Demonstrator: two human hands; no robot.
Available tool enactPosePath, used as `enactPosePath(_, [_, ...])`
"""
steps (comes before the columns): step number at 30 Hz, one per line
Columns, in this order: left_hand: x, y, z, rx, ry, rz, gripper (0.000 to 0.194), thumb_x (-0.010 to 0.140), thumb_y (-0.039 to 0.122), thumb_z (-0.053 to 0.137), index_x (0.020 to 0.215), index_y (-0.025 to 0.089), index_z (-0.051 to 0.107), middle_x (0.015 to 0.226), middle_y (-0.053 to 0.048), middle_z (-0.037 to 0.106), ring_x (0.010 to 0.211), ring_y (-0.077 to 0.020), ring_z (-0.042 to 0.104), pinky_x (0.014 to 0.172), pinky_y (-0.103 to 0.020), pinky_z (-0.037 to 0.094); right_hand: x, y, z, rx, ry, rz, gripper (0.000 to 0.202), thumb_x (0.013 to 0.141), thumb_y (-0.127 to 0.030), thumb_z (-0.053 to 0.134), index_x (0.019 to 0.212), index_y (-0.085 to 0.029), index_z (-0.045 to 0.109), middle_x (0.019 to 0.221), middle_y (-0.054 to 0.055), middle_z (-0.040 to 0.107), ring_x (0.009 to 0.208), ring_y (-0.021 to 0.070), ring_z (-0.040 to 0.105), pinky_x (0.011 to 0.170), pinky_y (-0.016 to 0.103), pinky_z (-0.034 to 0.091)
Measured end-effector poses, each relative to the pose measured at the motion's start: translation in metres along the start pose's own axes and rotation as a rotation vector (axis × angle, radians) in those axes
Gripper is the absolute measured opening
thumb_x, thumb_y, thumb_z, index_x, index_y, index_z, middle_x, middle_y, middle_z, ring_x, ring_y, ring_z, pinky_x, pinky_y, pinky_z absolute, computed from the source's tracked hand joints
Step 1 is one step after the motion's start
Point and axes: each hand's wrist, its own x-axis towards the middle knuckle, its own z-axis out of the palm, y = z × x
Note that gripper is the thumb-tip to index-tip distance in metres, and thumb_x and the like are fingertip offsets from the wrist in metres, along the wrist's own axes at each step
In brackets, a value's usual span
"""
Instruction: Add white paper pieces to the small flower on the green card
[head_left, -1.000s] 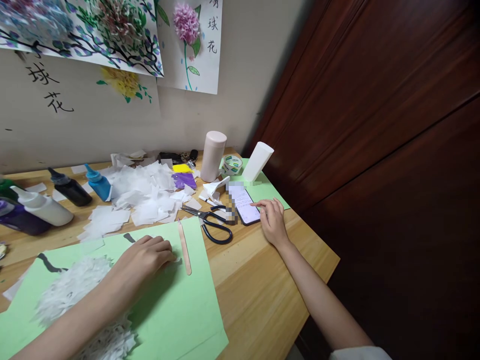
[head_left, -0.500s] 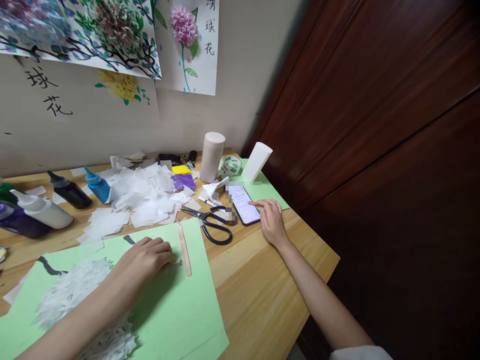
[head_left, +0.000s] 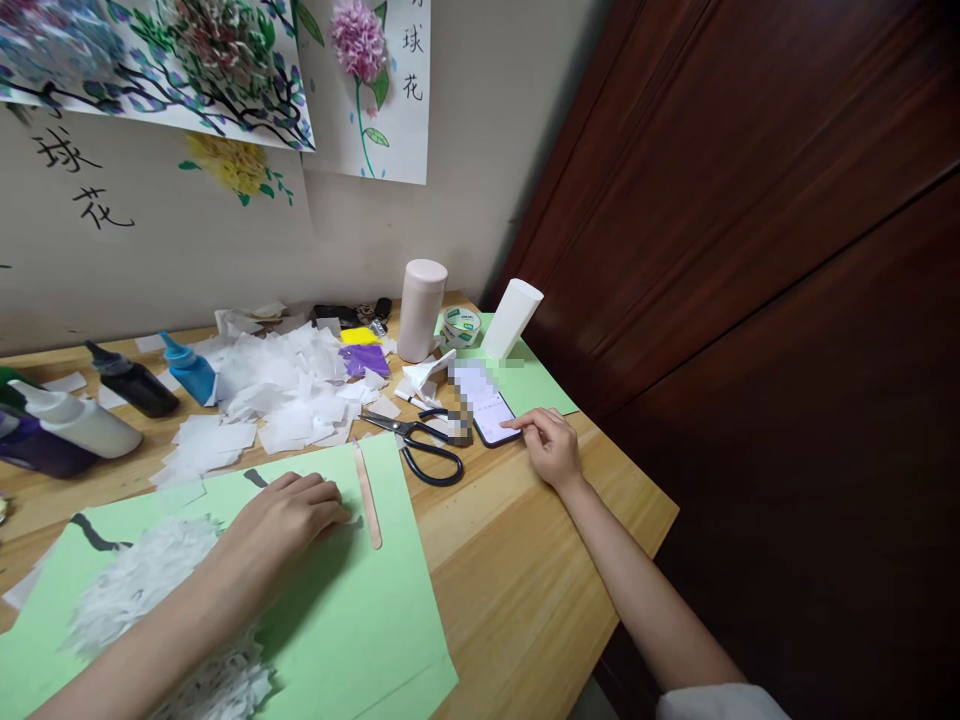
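My left hand (head_left: 296, 510) rests over a green paper sheet (head_left: 397, 620), its fingers curled together. A small piece of white tissue paper (head_left: 355, 522) pokes out at its fingertips. Just right of it lies a wooden craft stick (head_left: 367, 495). Under my left forearm, partly hidden, is a fluffy mass of white tissue paper (head_left: 142, 585) on the green sheet, near black painted strokes (head_left: 97, 535). My right hand (head_left: 553, 445) reaches its index finger to the lit screen of a phone (head_left: 491, 405), the other fingers loosely bent and holding nothing.
Black-handled scissors (head_left: 424, 440) lie left of the phone. Behind them are loose white tissue squares (head_left: 281, 375), a pale cylinder (head_left: 422, 310), a tape roll (head_left: 460, 327) and a white paper tube (head_left: 512, 318). Paint bottles (head_left: 131, 380) lie at left. Dark wood panelling (head_left: 787, 350) borders the right.
My right index finger has shifted down to the lower part of the phone screen, and the other fingers are more curled. My left hand stays in place. The view has shifted slightly.
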Motion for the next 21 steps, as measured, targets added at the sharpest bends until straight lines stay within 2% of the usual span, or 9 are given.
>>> enactPosePath(6, [-0.0005, 0.0035, -0.0052, 0.009, -0.042, -0.013, 0.031, 0.086, 0.013, 0.037, 0.085, 0.026, 0.065, 0.082, 0.001, 0.066, 0.078, -0.0156, 0.057, 0.071, -0.03, 0.035, 0.0, -0.0013, 0.0004, 0.004, -0.079, -0.107, 0.028, 0.075, -0.008, 0.039, 0.076, -0.021, 0.064, 0.076, 0.002, 0.072, 0.064, 0.0171, 0.061, 0.064, 0.032, 0.044])
enactPosePath(14, [-0.0003, 0.0057, -0.0082, 0.007, -0.032, -0.017, 0.031, 0.088, 0.016, 0.036, 0.085, 0.026, 0.065, 0.083, 0.0, 0.066, 0.079, -0.016, 0.057, 0.071, -0.03, 0.035, 0.0001, -0.0017, 0.0002, -0.029, -0.06, -0.109, 0.028, 0.074, -0.006, 0.039, 0.074, -0.021, 0.063, 0.075, 0.002, 0.072, 0.061, 0.0162, 0.06, 0.062, 0.031, 0.043])
enactPosePath(21, [0.0002, 0.0022, -0.0039, 0.015, -0.052, -0.025, 0.029, 0.088, 0.019, 0.037, 0.084, 0.025, 0.064, 0.082, 0.001, 0.066, 0.078, -0.016, 0.056, 0.071, -0.03, 0.035, 0.0001, -0.0005, 0.0016, -0.021, -0.039, -0.134, 0.026, 0.073, -0.005, 0.041, 0.073, -0.02, 0.063, 0.073, 0.001, 0.072, 0.056, 0.0149, 0.058, 0.059, 0.03, 0.042])
